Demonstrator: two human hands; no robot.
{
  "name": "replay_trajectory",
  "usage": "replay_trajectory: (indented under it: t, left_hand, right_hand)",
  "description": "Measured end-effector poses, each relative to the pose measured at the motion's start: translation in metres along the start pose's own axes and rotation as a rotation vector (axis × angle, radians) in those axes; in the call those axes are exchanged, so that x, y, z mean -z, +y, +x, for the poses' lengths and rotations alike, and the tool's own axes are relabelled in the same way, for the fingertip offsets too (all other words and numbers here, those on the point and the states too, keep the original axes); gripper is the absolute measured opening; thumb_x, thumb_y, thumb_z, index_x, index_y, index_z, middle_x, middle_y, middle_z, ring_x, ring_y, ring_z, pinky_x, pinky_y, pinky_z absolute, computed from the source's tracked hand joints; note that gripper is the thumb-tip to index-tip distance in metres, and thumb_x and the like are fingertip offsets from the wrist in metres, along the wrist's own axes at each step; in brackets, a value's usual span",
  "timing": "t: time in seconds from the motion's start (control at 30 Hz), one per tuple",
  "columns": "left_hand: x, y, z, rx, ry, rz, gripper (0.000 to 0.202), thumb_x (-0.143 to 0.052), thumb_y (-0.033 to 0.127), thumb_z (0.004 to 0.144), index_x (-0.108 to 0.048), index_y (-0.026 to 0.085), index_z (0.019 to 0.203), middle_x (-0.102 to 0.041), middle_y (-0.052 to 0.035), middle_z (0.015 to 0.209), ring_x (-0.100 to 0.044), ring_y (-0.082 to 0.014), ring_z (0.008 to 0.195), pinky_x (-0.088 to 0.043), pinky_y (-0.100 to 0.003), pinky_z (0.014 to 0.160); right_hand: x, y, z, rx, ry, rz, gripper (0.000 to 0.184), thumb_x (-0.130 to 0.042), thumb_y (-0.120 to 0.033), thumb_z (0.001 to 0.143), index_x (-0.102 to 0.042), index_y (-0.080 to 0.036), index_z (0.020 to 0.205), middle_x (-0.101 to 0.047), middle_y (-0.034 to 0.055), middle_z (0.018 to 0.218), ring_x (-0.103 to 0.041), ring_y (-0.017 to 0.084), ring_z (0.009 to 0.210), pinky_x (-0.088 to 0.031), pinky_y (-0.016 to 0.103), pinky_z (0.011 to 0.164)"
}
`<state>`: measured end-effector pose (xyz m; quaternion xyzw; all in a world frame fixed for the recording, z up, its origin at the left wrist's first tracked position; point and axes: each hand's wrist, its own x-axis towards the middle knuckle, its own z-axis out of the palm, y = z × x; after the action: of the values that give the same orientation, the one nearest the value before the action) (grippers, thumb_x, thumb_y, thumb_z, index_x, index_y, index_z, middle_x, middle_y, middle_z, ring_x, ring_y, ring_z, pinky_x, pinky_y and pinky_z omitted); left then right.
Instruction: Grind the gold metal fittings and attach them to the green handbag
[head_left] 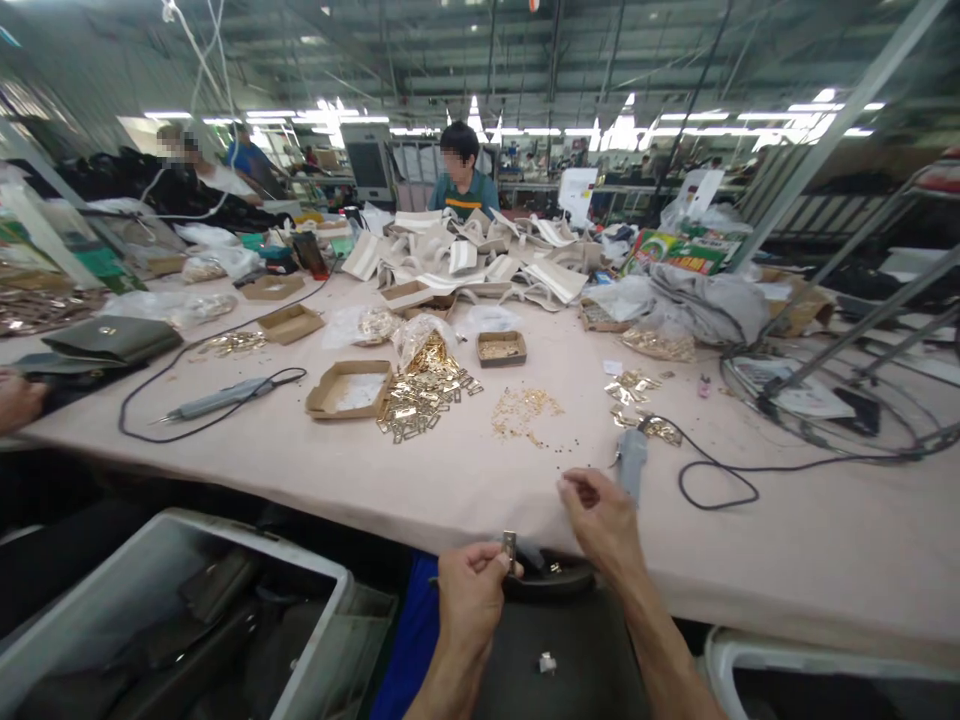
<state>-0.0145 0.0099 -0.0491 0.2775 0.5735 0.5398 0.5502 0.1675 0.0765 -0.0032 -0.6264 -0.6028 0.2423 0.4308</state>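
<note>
My left hand (471,590) pinches a small metal plate (509,544) upright between thumb and fingertips, over the edge of a dark bag (562,650) at the table's front. A shiny metal fitting (547,662) shows on the bag. My right hand (601,515) is above the table, thumb and fingertips pressed together; anything between them is too small to make out. Just beyond its fingertips lie scattered tiny dark pieces (574,448) and a spread of small gold-coloured parts (525,412). A grey electric screwdriver (631,465) lies right beside my right hand.
Flat metal frames (427,395) are heaped beside a cardboard tray (349,392). Another electric screwdriver (217,400) lies at left. White crates (330,610) holding dark bags stand below the table edge. A co-worker (466,185) sits behind piled pale pieces (465,255); another person's hand (19,400) shows far left.
</note>
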Motion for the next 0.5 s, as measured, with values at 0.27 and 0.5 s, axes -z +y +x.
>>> replay_trajectory:
  t: [0.27, 0.5]
  left_hand:
    - [0.001, -0.002, 0.007, -0.037, -0.049, 0.005, 0.017, -0.074, 0.027, 0.066, -0.08, 0.011, 0.068, -0.077, -0.0123, 0.066, -0.071, -0.0239, 0.063, -0.052, -0.031, 0.068]
    - [-0.001, -0.004, 0.012, -0.004, 0.006, -0.009, 0.018, -0.074, 0.03, 0.062, -0.078, 0.012, 0.061, -0.072, -0.0102, 0.055, -0.064, -0.0208, 0.051, -0.046, -0.028, 0.054]
  right_hand:
    - [0.044, 0.063, 0.05, -0.349, 0.204, -0.632, 0.07, -0.069, -0.051, 0.077, -0.057, -0.006, 0.129, -0.068, 0.0255, 0.107, -0.065, 0.041, 0.103, -0.05, 0.049, 0.086]
    - [0.058, 0.082, 0.055, -0.553, 0.233, 0.145, 0.057, -0.082, -0.038, 0.061, -0.068, -0.008, 0.108, -0.068, 0.0063, 0.072, -0.065, 0.024, 0.062, -0.051, 0.033, 0.057]
